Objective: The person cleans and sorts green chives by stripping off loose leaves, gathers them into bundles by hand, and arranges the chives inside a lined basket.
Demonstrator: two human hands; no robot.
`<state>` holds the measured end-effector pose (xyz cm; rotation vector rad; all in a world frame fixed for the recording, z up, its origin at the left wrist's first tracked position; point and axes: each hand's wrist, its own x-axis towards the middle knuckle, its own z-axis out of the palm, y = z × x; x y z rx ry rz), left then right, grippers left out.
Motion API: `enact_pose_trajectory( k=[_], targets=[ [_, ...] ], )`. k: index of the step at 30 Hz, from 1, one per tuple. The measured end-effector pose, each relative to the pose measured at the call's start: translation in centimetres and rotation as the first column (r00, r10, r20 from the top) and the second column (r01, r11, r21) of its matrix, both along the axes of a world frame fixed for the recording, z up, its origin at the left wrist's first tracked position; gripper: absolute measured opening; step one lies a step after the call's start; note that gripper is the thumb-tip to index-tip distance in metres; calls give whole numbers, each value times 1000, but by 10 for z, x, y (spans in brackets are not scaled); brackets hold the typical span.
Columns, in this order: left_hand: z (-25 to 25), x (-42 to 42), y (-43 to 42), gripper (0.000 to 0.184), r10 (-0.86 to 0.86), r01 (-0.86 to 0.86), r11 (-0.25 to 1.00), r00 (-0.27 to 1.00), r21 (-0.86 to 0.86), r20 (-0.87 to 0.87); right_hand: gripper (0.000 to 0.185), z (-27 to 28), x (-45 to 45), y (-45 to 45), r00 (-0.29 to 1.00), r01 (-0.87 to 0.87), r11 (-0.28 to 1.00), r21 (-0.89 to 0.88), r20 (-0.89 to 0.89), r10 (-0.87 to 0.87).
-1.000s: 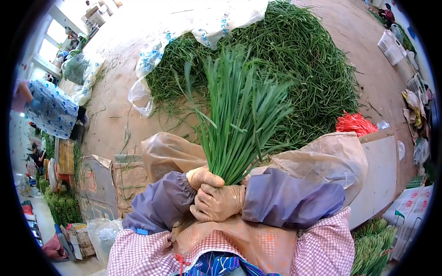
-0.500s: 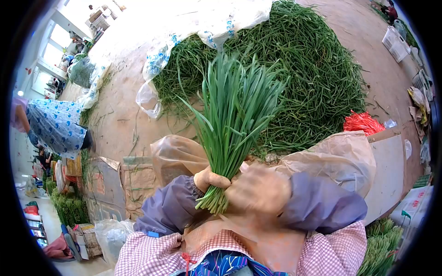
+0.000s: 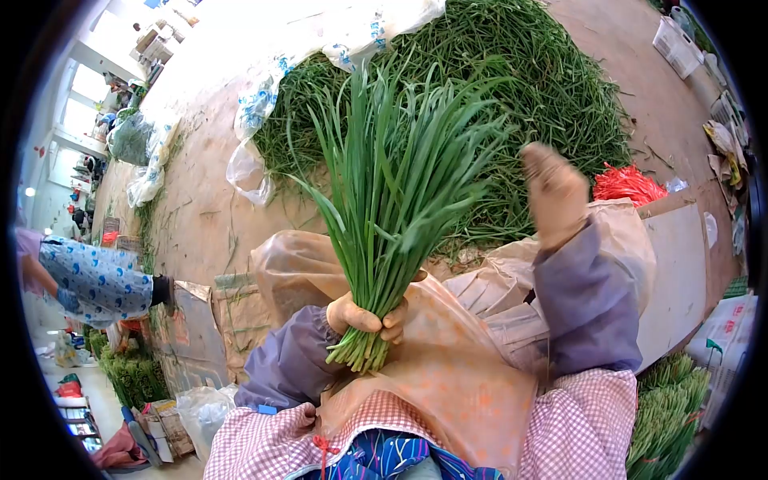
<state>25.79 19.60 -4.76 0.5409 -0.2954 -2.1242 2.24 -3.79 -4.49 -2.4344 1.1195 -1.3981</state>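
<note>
Centrally, one of two hands, the left hand [image 3: 364,318], is wrapped around a single bunch of green stalks [image 3: 392,192] just above their pale lower ends; the leaves fan upward, too overlapped to count. The right hand [image 3: 556,196], well apart from the bunch, is blurred, and whether it is spread or narrow cannot be told. Just beside it, to the right, lies one tuft of red strips [image 3: 628,186]. Beyond both hands, one large heap of loose green stalks [image 3: 544,88] covers the floor [image 3: 200,224]; the bunch's leaves and the right hand each hide part of it. One white plastic sheet with blue print [image 3: 260,104] borders the heap at left. One pale panel [image 3: 676,280] lies at the wearer's right, with further green bundles [image 3: 668,408] below it, their number unclear. At the far upper right is one white crate [image 3: 678,48]. At the left edge stands one other person in a blue-patterned apron [image 3: 96,276], partly cropped.
</note>
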Motion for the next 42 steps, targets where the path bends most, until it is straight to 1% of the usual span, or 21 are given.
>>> enact_pose_trajectory(
  k=[1,2,4,6,8,10,11,14,15,18,20,21,24,30,31,34,35,38,39,40,42],
  targets=[
    [-3,0,1,95,-3,3,1000,1000,-8,-12,16,-7,-11,-15,959,-12,932,362,269,-92],
    [-8,2,1,95,-7,6,1000,1000,-18,-23,18,0,-23,-27,944,33,888,459,277,-178],
    [-11,3,0,96,-14,14,1000,999,-17,-49,17,10,-38,-32,960,-38,768,639,236,-150],
    [-10,4,0,96,-19,20,1000,997,18,-75,23,16,-20,-4,862,-340,794,504,504,49],
    [-13,5,1,96,-14,19,998,996,55,-87,35,39,-4,24,829,-531,673,514,481,286],
    [-13,3,0,96,-22,29,997,995,70,-97,42,56,7,37,826,-542,440,716,358,437],
    [-12,2,-2,96,-29,36,997,994,66,-102,43,55,16,41,841,-472,487,735,211,498],
    [-14,0,-3,96,-28,35,996,996,81,-80,22,19,35,48,845,-502,706,500,109,523],
    [-14,1,-2,96,-21,27,995,998,93,-66,15,13,36,48,828,-549,678,488,207,522],
    [-10,1,-2,96,23,-18,992,999,128,-37,13,4,31,42,894,-444,742,502,302,331],
    [-10,1,-2,95,25,-19,994,998,112,-51,13,1,24,26,852,-406,699,588,520,57],
    [-8,1,-3,94,21,-16,995,998,95,-54,9,8,14,19,865,-409,577,707,501,0],
    [-8,-1,-3,93,41,-35,994,997,105,-63,7,15,12,34,806,-586,275,762,510,301],
    [-12,-4,-9,85,44,-37,994,996,100,-74,21,30,45,62,749,-651,-160,742,662,22],
    [-14,-4,-8,81,44,-37,995,997,96,-69,18,34,51,69,789,-605,-162,779,615,12],
    [-17,-6,-6,64,84,-86,991,996,103,19,11,9,60,83,747,-661,-61,747,664,28],
    [-15,-7,-8,52,101,-100,989,995,109,-2,10,12,55,84,727,-683,-83,726,686,22],
    [-23,-4,-9,53,151,-157,983,986,99,66,11,8,48,88,728,-685,223,694,638,252],
    [-23,-2,-10,53,177,-189,977,977,97,121,14,14,45,92,787,-616,415,669,499,363],
    [-23,-2,-11,53,216,-226,970,970,85,115,16,12,44,90,754,-656,500,566,464,464],
    [-24,-4,-14,54,286,-293,954,953,69,102,16,5,45,94,697,-716,525,460,516,498]
  ],
)
